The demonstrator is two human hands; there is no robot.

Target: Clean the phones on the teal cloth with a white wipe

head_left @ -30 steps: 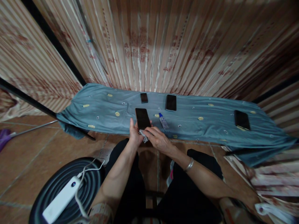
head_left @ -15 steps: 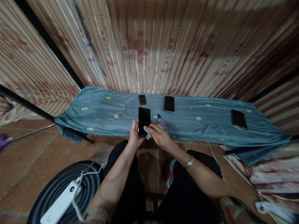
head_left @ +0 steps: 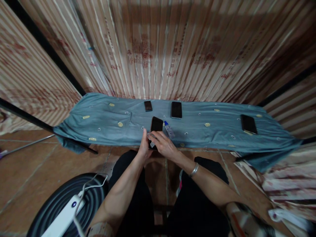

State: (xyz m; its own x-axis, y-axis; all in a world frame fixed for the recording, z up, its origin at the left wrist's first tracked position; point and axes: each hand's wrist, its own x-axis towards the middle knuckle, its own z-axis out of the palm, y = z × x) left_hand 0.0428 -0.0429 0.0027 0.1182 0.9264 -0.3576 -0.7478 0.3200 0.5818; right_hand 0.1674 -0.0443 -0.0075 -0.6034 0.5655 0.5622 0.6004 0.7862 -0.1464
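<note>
Over the near edge of a long surface draped in a blue-green cover point(head_left: 133, 126), in the head view, the person holds a dark phone point(head_left: 157, 123) between both hands. The left hand point(head_left: 144, 147) is clamped on it from the left and below, its thumb standing up along the phone's left side; the fingers beneath are hidden. The right hand point(head_left: 165, 144) comes in from the right and lies across the phone's middle, its fingers bent together over a small crumpled pale cloth point(head_left: 152, 144), which sits against the near part of the screen. The phone thus lies within the left hand's grip and under the right fingers, its far end sticking out beyond the knuckles and only a dark sliver of its near end showing. How the right fingertips pinch the cloth cannot be made out. Just beyond the right hand lies a clear bottle with a blue cap point(head_left: 169, 129), its print too small to read. Farther off rest a small dark device point(head_left: 148, 106) and, to its right, a larger phone point(head_left: 176, 110); another phone point(head_left: 249, 124) lies well apart toward the right end. At near left, a white power bank point(head_left: 63, 219) on a ridged black round seat point(head_left: 95, 194) is cut off by the bottom edge.
</note>
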